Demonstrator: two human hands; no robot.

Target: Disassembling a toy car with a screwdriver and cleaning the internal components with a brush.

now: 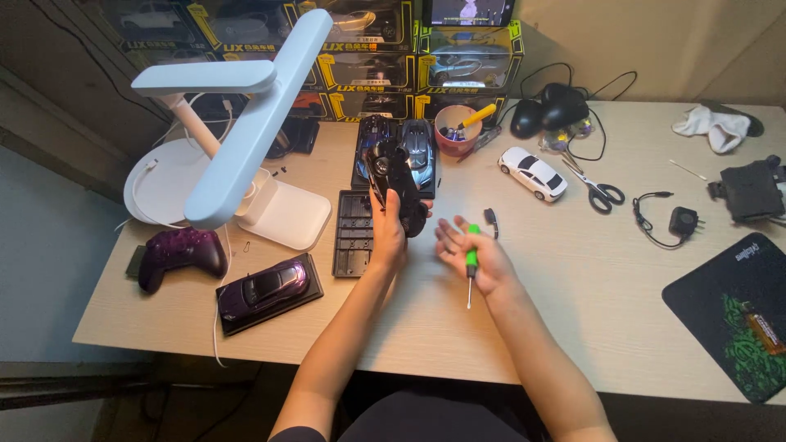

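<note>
We hold a black toy car chassis (395,185) upright in our left hand (388,233), fingers wrapped round its near end, so that it stands above the middle of the wooden desk (573,278). Our right hand (476,258) lies just to the right of it, palm up and half open, with a green-handled screwdriver (471,263) resting across the palm, its metal tip pointing toward us; the fingers are loosely curled rather than clamped on it.

Just left of our left hand a black parts tray (352,233) lies flat on the desk. Beyond the chassis, farther from us, a dark blue model car (417,147) sits on a black base, and to its right stands a pink cup (455,131) with a yellow-handled tool in it. A white model car (533,173) is parked to the right of the cup, with scissors (600,191) near it.

On the left side of the desk stands a white desk lamp (246,139), its long head reaching toward us. Nearer and to the left lie a purple game controller (180,255) and a purple model car (266,288) on a black base. At the far edge boxed model cars (467,61) are stacked against the wall. On the near right corner a black mouse pad (737,315) lies partly out of view.
</note>
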